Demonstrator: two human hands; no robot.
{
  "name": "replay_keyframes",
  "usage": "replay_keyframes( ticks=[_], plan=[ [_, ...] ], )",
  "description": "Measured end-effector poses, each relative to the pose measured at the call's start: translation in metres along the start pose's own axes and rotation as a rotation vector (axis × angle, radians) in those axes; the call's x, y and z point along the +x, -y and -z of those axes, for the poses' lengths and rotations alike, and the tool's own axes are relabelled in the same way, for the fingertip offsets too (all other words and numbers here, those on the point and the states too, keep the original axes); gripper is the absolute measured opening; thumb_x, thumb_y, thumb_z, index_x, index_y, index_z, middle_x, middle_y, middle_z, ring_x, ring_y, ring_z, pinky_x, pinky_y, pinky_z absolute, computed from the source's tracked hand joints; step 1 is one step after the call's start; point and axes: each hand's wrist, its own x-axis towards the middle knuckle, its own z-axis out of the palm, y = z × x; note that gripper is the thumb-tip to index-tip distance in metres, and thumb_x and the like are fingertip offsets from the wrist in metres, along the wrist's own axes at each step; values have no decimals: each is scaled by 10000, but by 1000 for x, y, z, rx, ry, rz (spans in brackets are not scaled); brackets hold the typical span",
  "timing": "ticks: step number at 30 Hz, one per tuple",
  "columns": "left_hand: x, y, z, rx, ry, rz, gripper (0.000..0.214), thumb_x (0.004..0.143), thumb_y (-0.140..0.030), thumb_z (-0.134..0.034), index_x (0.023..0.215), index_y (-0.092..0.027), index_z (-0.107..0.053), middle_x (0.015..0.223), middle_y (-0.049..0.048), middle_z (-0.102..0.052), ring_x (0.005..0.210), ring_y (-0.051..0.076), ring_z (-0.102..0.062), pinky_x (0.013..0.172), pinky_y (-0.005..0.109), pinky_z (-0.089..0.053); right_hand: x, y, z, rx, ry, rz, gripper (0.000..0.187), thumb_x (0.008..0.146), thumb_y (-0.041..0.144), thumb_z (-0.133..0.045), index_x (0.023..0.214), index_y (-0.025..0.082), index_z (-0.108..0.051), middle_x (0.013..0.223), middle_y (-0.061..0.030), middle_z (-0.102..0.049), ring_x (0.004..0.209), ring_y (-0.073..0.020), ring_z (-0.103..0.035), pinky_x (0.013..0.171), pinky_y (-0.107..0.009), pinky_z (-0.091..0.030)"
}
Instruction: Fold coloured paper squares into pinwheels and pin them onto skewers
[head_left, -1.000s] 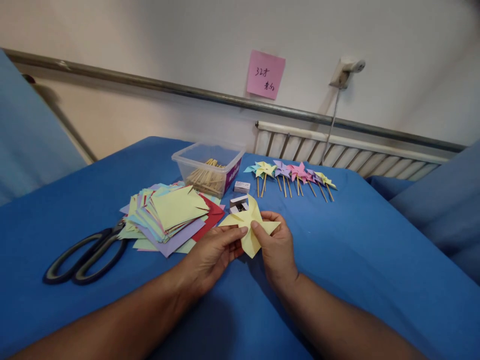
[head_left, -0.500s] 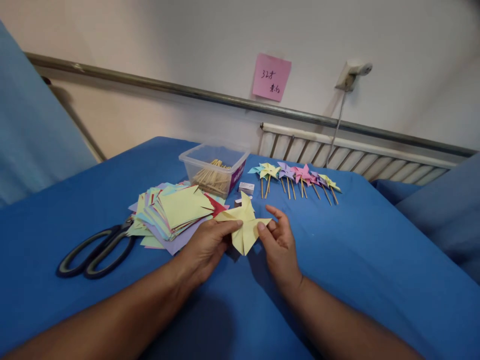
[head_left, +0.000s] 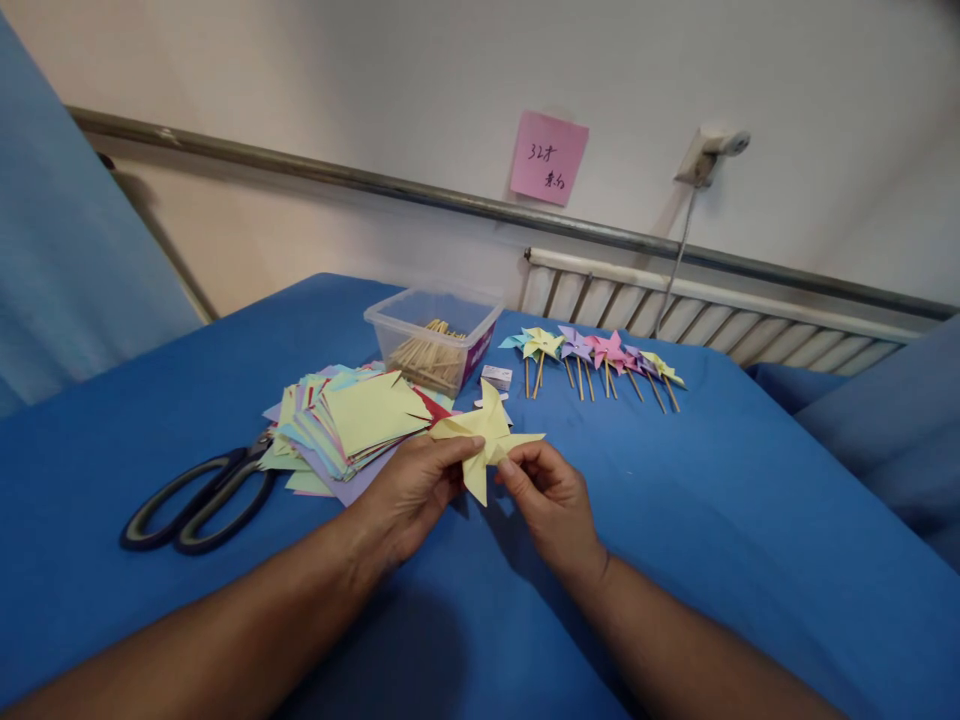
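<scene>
A yellow paper pinwheel (head_left: 484, 430) is held just above the blue cloth, between both hands. My left hand (head_left: 409, 495) pinches its left side, thumb on top at the centre. My right hand (head_left: 551, 500) pinches the lower right blade with thumb and forefinger, other fingers curled. A fanned stack of coloured paper squares (head_left: 349, 420) lies just left of the pinwheel. Behind the pinwheel a small white box (head_left: 496, 377) rests on the cloth.
Black scissors (head_left: 199, 490) lie at the left. A clear plastic tub of wooden sticks (head_left: 431, 340) stands behind the paper stack. A row of finished pinwheels on sticks (head_left: 592, 355) lies at the back. A pink sticky note (head_left: 548, 157) hangs on the wall.
The pinwheel has turned and lifted slightly. My right hand let go of its right side for a moment, fingers apart, and now pinches a lower blade. The view shifted a little.
</scene>
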Motion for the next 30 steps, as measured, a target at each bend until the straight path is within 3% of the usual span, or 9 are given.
replay_keyframes(
  ticks=[3,12,23,30],
  plan=[
    [-1,2,-2,39,24,9,148,701,-179,-710,837,-123,-717,767,51,-700,749,169,-617,712,259,-486,4,-2,1,47,-42,-59,162,785,336,-664,737,191,-611,744,-1,-629,669,-131,-542,643,-262,-431],
    [1,6,-1,134,34,30,286,678,-204,-725,949,-111,-717,842,84,-719,757,191,-630,795,322,-463,7,-3,3,-85,-104,-32,166,738,289,-673,646,176,-596,893,-47,-640,716,-139,-559,649,-262,-438],
    [2,6,0,237,15,-2,202,674,-244,-738,821,-106,-727,688,56,-667,595,137,-551,566,248,-411,7,-2,2,-110,-127,-29,153,740,265,-661,641,178,-582,874,-44,-642,731,-146,-572,650,-261,-450],
    [1,7,0,239,20,-5,233,670,-225,-738,878,-121,-735,759,68,-695,744,194,-621,698,289,-444,8,-4,2,-123,-136,-6,154,722,259,-675,619,190,-585,818,-29,-629,746,-155,-578,663,-270,-461]
  ],
)
